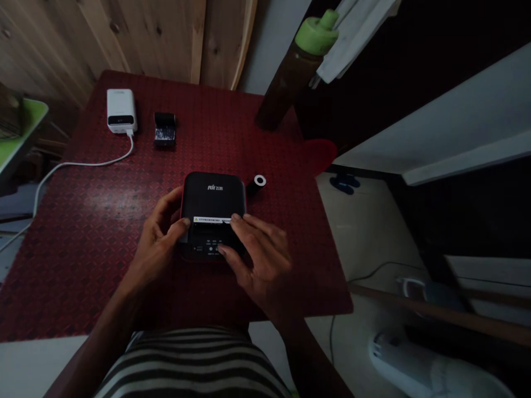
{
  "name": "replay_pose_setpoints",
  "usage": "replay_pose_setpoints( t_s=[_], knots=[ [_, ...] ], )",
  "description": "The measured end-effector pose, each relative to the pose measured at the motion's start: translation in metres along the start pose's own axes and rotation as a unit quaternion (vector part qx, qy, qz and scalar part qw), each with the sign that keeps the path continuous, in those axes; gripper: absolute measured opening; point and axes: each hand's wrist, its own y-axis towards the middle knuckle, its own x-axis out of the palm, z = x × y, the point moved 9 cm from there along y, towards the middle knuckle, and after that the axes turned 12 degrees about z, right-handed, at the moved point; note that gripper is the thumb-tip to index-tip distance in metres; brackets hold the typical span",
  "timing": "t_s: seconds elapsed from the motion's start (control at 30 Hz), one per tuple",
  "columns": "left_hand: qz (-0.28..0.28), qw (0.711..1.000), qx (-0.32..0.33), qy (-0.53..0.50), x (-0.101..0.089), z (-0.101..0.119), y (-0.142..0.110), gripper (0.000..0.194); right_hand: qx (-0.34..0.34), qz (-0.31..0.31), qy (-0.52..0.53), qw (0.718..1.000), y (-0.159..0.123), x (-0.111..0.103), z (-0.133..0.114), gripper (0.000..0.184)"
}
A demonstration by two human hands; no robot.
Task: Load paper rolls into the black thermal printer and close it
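Observation:
On the red table lies a small black printer (215,200) with a white strip label, a dark slot and a row of small buttons along its front. My left hand (160,229) grips its left side, the thumb on the top edge and the other fingers partly hidden beside it. Across the front right part bends my right hand (263,257), its fingertips at the right end of the strip and its thumb by the buttons. A black roll with a white core (259,181) lies just past the printer's right side.
A white power bank (120,110) with a white cable (91,164) stands at the back left. Close to it are dark ribbon rolls (165,130). A tall bottle with a green cap (315,36) stands at the back right. The red table's (83,265) right edge borders the floor.

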Motion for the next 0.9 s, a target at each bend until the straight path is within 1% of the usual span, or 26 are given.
replay_pose_setpoints(
  t_s=[0.13, 0.23, 0.3, 0.37, 0.43, 0.5, 0.57, 0.67, 0.8, 0.9],
  knots=[
    [0.015, 1.0, -0.021, 0.008, -0.001, -0.002, -0.002, 0.071, 0.011, -0.009, 0.02, 1.0, -0.002, 0.002, 0.001, 0.038],
    [0.026, 0.999, -0.036, -0.003, -0.004, -0.005, -0.01, 0.071, 0.044, -0.003, 0.078, 0.996, -0.008, -0.001, 0.009, 0.047],
    [0.039, 0.998, -0.046, -0.004, -0.009, -0.009, -0.017, 0.069, 0.088, 0.016, 0.12, 0.989, -0.018, -0.007, 0.019, 0.056],
    [0.043, 0.998, -0.049, 0.005, -0.015, -0.012, -0.025, 0.064, 0.144, 0.032, 0.147, 0.978, -0.034, -0.009, 0.03, 0.064],
    [0.037, 0.998, -0.043, 0.024, -0.019, -0.012, -0.029, 0.061, 0.202, 0.026, 0.157, 0.966, -0.055, -0.004, 0.04, 0.07],
    [0.028, 0.998, -0.034, 0.04, -0.02, -0.009, -0.031, 0.061, 0.251, 0.003, 0.151, 0.956, -0.074, 0.008, 0.044, 0.074],
    [0.021, 0.998, -0.031, 0.048, -0.019, -0.005, -0.03, 0.062, 0.282, -0.022, 0.143, 0.948, -0.089, 0.022, 0.043, 0.068],
    [0.02, 0.998, -0.031, 0.05, -0.016, 0.0, -0.027, 0.065, 0.305, -0.026, 0.144, 0.941, -0.097, 0.037, 0.039, 0.052],
    [0.027, 0.998, -0.036, 0.041, -0.013, 0.001, -0.026, 0.064, 0.304, -0.008, 0.127, 0.944, -0.099, 0.04, 0.038, 0.043],
    [0.024, 0.998, -0.039, 0.038, -0.012, 0.001, -0.027, 0.06, 0.293, -0.012, 0.099, 0.951, -0.104, 0.041, 0.04, 0.045]
  ],
)
